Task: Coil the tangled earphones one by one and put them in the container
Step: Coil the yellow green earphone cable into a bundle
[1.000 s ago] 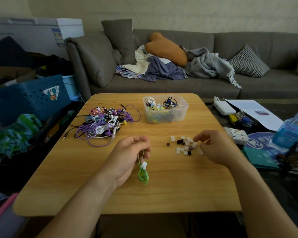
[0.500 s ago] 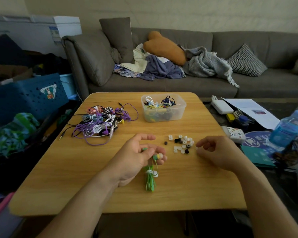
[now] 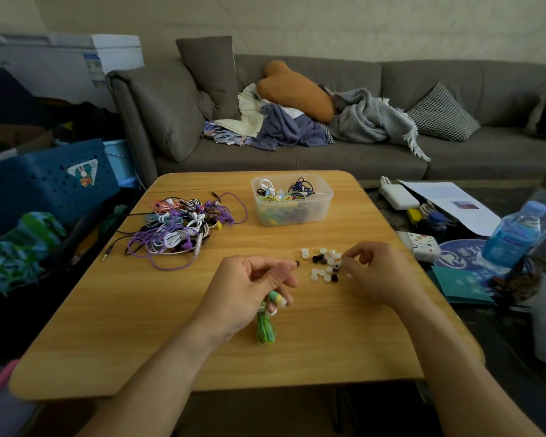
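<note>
We hold the coiled green earphones (image 3: 266, 323) in our left hand (image 3: 249, 291), fingers curled round the bundle's top so the loops hang just above the wooden table (image 3: 139, 326), at about 6 o'clock from the clear container (image 3: 292, 200). Our right hand (image 3: 375, 272) sits at 3 o'clock from the left, its fingertips drawn together over the loose ear tips (image 3: 323, 264); whether it has pinched one we cannot tell.

The likeliest trouble, we judge, is the coil loosening: it is gripped only at its top, and if our left fingers shift while we attend to the tips, the loops could slip open and need rewinding. The tips are small and scattered, so a careless pinch could flick them off the table. The hanging loops could also snag on the way to the container.

The tangled pile of earphones (image 3: 177, 228) waits at 10 o'clock from our left hand, near the table's left edge. Both forearms reach in from the near edge, wrists raised, palms turned inward.
</note>
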`<state>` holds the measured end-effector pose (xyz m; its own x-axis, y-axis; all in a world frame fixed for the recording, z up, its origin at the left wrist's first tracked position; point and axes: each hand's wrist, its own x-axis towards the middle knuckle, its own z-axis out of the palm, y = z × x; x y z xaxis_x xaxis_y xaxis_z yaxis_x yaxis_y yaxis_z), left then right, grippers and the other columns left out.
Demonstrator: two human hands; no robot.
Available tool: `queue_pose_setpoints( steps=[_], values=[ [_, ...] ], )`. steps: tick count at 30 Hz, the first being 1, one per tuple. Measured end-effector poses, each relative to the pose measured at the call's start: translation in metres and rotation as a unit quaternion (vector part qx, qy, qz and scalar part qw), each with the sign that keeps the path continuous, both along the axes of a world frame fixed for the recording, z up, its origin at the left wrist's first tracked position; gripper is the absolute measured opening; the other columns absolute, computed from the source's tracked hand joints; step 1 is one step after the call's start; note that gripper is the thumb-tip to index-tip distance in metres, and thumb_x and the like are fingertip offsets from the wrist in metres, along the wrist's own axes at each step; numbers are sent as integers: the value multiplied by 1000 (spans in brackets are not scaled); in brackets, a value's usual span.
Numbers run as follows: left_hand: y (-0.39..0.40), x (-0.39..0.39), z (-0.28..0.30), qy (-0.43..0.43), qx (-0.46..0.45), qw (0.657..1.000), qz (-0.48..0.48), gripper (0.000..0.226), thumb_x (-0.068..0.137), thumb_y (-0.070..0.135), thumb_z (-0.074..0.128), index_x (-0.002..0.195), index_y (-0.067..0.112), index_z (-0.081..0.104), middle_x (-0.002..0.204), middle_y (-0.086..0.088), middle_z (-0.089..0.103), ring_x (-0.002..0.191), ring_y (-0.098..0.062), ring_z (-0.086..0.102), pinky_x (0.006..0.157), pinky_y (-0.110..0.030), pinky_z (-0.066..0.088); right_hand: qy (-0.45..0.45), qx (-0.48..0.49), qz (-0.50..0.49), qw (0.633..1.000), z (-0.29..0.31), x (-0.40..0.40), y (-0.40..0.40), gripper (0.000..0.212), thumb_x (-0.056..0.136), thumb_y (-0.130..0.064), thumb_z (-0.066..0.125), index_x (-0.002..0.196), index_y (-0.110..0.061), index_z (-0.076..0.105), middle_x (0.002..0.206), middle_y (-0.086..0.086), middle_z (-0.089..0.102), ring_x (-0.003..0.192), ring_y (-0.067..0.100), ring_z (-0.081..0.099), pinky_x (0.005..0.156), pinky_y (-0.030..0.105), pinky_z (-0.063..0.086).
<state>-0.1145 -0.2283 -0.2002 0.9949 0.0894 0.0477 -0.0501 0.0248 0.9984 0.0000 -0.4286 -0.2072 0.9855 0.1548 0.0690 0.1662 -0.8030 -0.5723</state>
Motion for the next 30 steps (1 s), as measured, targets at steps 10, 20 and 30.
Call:
queue_pose_setpoints(
  steps=[10, 20, 30],
  values=[
    [-3, 4, -4, 38, -55, 997, 32, 30, 98, 29, 47, 113, 7, 62, 63, 3, 50, 45, -10, 36, 47, -25, 28, -64, 422, 98, 899, 20, -44, 32, 9, 89, -11, 70, 97, -14, 69, 80, 4, 74, 70, 8, 70, 64, 16, 53],
    [5, 2, -3, 4, -43, 999, 30, 38, 81, 35, 60, 97, 0, 54, 57, -5, 60, 40, -12, 40, 48, -27, 31, -3, 312, 253, 916, 5, -55, 50, 14, 84, -17, 77, 97, -19, 77, 84, -3, 75, 75, 12, 68, 71, 38, 58],
    [4, 1, -1, 73, -130, 989, 22, 19, 99, 15, 49, 107, -1, 57, 72, -12, 62, 54, -17, 52, 49, -26, 38, -97, 225, 238, 940, 2, -58, 55, 16, 94, -12, 64, 93, -27, 65, 84, -12, 68, 84, 6, 63, 68, 17, 48]
  ],
)
